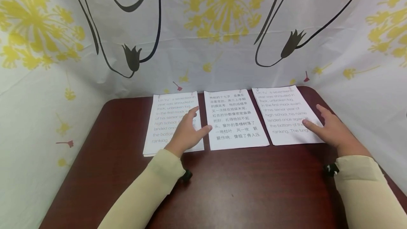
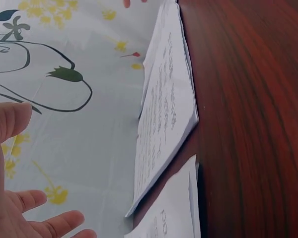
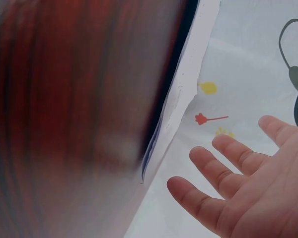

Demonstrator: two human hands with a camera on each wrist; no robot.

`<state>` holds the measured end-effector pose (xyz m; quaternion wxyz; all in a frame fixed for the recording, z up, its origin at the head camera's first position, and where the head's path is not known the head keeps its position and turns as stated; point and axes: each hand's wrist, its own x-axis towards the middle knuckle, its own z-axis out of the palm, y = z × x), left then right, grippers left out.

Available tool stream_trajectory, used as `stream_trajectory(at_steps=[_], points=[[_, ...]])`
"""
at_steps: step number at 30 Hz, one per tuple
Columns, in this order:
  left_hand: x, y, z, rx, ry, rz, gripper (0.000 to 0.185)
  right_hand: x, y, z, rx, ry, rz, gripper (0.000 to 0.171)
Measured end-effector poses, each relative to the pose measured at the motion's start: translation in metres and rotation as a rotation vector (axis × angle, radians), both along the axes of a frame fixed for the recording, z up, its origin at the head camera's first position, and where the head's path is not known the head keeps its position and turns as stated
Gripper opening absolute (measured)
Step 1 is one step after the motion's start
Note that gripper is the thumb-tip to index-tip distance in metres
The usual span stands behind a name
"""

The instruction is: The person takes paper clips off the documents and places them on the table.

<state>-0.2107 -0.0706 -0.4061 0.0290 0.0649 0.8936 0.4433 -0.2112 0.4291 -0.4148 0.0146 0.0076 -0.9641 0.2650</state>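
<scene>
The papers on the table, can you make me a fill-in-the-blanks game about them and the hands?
1. There are ____ stacks of paper in a row on the brown table.
2. The middle stack is printed in ____ characters.
3. The left hand rests over the ____ stack.
4. The right hand has its fingers ____, holding nothing.

Missing words: three; Chinese; left; straight
</scene>
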Motion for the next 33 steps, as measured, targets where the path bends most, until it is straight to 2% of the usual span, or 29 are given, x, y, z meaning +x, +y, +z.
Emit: stream_trajectory(at_steps=[14, 21, 33], points=[[-0.002, 0.027, -0.007, 0.039, -0.008, -0.065, 0.089, -0.002, 0.002, -0.003, -0.026, -0.036, -0.030, 0.103], [-0.003, 0.044, -0.013, 0.102, -0.024, -0.075, 0.087, -0.003, 0.003, -0.004, -0.020, -0.063, -0.040, 0.104], [-0.006, 0.077, -0.011, 0.095, -0.030, -0.086, 0.085, -0.007, 0.012, -0.007, 0.011, -0.102, -0.027, 0.107]])
